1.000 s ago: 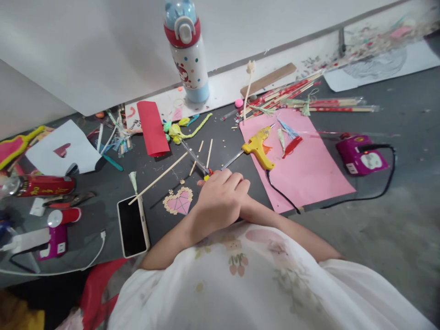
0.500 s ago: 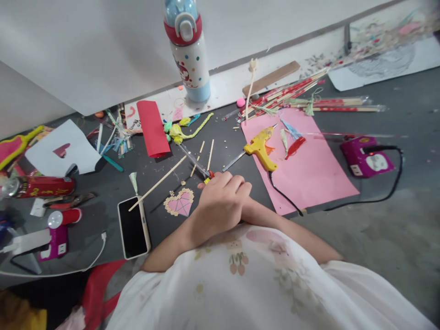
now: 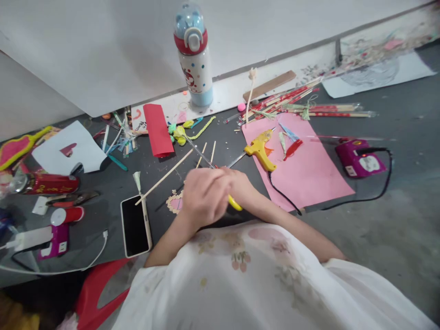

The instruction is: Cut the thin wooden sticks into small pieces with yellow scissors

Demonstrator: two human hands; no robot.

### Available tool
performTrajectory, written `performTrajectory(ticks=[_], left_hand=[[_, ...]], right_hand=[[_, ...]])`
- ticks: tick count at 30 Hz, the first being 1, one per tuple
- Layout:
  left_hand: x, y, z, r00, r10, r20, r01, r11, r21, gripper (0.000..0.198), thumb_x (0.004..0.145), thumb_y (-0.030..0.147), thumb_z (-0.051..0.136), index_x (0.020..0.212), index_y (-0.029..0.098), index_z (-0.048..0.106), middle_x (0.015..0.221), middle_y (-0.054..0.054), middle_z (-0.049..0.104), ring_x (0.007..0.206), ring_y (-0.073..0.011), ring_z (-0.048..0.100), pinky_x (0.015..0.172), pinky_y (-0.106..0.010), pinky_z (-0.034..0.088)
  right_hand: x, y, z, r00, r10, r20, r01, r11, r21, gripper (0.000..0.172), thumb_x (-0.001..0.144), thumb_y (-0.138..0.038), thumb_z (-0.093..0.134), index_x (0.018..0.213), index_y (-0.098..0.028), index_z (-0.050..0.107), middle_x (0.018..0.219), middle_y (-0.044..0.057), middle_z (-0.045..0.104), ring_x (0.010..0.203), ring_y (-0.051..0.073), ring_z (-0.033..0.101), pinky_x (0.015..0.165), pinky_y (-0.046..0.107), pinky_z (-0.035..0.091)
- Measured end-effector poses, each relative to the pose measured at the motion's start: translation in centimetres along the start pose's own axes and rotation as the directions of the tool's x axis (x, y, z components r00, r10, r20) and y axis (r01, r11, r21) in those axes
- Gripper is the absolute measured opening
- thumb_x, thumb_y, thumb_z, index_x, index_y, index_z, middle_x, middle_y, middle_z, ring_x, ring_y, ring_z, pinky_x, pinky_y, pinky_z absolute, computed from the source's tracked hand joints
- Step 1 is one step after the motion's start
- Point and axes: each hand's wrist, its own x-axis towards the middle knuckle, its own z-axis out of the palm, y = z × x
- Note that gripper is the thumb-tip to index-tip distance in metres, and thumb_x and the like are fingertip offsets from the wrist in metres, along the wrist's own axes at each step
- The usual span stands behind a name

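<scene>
My left hand [image 3: 206, 197] is closed, knuckles up, in front of my body, its inner side hidden. It overlaps my right hand [image 3: 240, 183], whose fingers are mostly covered. A yellow-handled tool [image 3: 235, 203] sticks out between the two hands beside my right palm; its head is out of sight. Just beyond my hands, a clear narrow tube [image 3: 199, 150] slants toward my fingers. Partly behind my left hand lies a pink heart [image 3: 175, 203] edged with small wooden pieces. Thin wooden sticks [image 3: 167, 175] lie to the left of the tube.
A yellow glue gun [image 3: 260, 149] rests on pink paper [image 3: 309, 178], its cord leading toward a purple power box [image 3: 359, 158]. A phone [image 3: 135, 227] lies at left. Behind stand a water bottle [image 3: 195, 68] and red folded paper [image 3: 158, 130]. A red can [image 3: 51, 183] lies far left.
My left hand has slid left and back from on top of my right hand, now covering part of the heart. The yellow handle has come into sight. The view has shifted slightly.
</scene>
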Motion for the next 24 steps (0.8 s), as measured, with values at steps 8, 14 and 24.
performTrajectory(ticks=[8, 14, 24], left_hand=[[-1.8, -5.4, 0.3, 0.884, -0.416, -0.213, 0.456, 0.868, 0.195, 0.023, 0.091, 0.026, 0.038, 0.093, 0.016, 0.058, 0.092, -0.01, 0.061, 0.092, -0.0193, 0.053, 0.086, -0.035, 0.036], [-2.7, -5.4, 2.0, 0.878, -0.471, -0.081, 0.478, 0.866, 0.146, 0.024, 0.092, 0.025, 0.036, 0.1, 0.016, 0.057, 0.087, -0.006, 0.064, 0.084, -0.0152, 0.059, 0.075, -0.026, 0.041], [-4.3, -5.7, 2.1, 0.929, -0.366, -0.048, 0.369, 0.921, 0.128, 0.021, 0.085, 0.016, 0.038, 0.074, 0.019, 0.054, 0.069, -0.001, 0.058, 0.067, -0.0122, 0.057, 0.066, -0.023, 0.041]], right_hand=[[-0.2, 0.1, -1.9, 0.99, 0.092, -0.106, -0.102, 0.99, -0.093, 0.055, 0.084, -0.065, 0.031, 0.091, -0.015, 0.052, 0.083, 0.009, 0.067, 0.076, 0.026, 0.066, 0.058, 0.03, 0.035], [-0.5, 0.2, -2.0, 0.991, 0.012, -0.136, -0.042, 0.975, -0.217, 0.055, 0.085, -0.065, 0.029, 0.092, -0.014, 0.05, 0.083, 0.01, 0.066, 0.075, 0.027, 0.064, 0.057, 0.031, 0.033], [-0.9, 0.9, -2.5, 0.985, -0.068, -0.159, 0.039, 0.984, -0.176, 0.053, 0.078, -0.067, 0.041, 0.088, -0.016, 0.048, 0.081, 0.009, 0.064, 0.079, 0.026, 0.063, 0.06, 0.029, 0.033]])
